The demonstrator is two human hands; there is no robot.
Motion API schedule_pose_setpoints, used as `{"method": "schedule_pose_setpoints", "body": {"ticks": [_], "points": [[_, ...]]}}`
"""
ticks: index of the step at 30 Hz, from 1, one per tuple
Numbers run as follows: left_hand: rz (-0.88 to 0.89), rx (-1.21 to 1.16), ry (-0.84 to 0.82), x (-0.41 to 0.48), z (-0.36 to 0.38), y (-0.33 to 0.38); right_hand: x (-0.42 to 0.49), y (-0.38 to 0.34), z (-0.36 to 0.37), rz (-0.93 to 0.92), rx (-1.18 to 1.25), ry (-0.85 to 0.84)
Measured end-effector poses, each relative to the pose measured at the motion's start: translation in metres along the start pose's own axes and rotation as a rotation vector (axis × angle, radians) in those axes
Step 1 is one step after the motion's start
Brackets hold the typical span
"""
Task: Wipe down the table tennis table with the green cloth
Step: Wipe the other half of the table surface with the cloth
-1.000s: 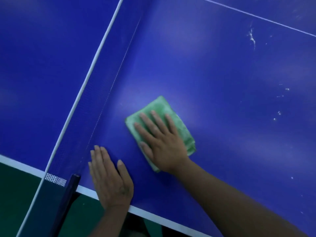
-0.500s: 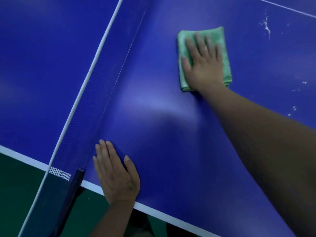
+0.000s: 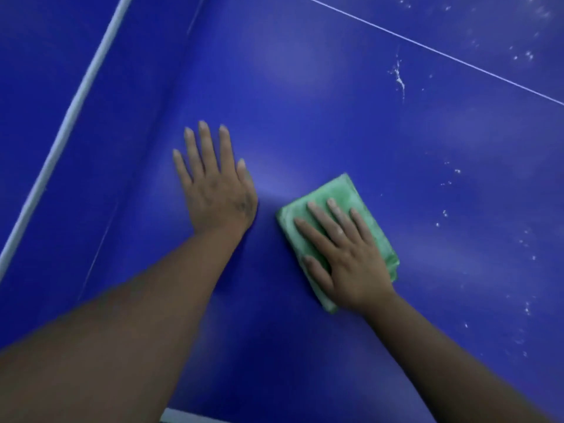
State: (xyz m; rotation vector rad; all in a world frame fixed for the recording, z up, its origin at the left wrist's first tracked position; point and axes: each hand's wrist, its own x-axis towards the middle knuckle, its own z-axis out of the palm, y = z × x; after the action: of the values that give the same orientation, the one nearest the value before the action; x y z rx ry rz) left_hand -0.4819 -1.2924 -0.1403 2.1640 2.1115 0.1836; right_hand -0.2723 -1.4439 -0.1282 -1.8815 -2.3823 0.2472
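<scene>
Head view: our flat right hand presses the folded green cloth mid-wipe on the blue table tennis table; our left hand rests flat; next we should sweep toward the white specks.

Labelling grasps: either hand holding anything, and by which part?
Nothing gripped: right hand presses flat on the green cloth, covering its middle; left hand lies flat on table.

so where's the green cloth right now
The green cloth lies right of centre in the head view, under the right hand, beside the left hand.
</scene>
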Motion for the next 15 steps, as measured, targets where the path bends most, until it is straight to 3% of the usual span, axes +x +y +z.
{"method": "schedule_pose_setpoints", "body": {"ticks": [4, 7, 15], "points": [[-0.025, -0.005, 0.012, 0.038, 0.008, 0.021, 0.058, 0.062, -0.012, 0.236, -0.050, 0.074], [-0.036, 0.010, 0.024, 0.037, 0.010, 0.019, 0.109, 0.069, -0.014, 0.440, -0.093, 0.128], [-0.022, -0.016, 0.101, 0.038, 0.006, 0.023, 0.244, 0.043, -0.012, 0.415, 0.013, 0.079]]}}
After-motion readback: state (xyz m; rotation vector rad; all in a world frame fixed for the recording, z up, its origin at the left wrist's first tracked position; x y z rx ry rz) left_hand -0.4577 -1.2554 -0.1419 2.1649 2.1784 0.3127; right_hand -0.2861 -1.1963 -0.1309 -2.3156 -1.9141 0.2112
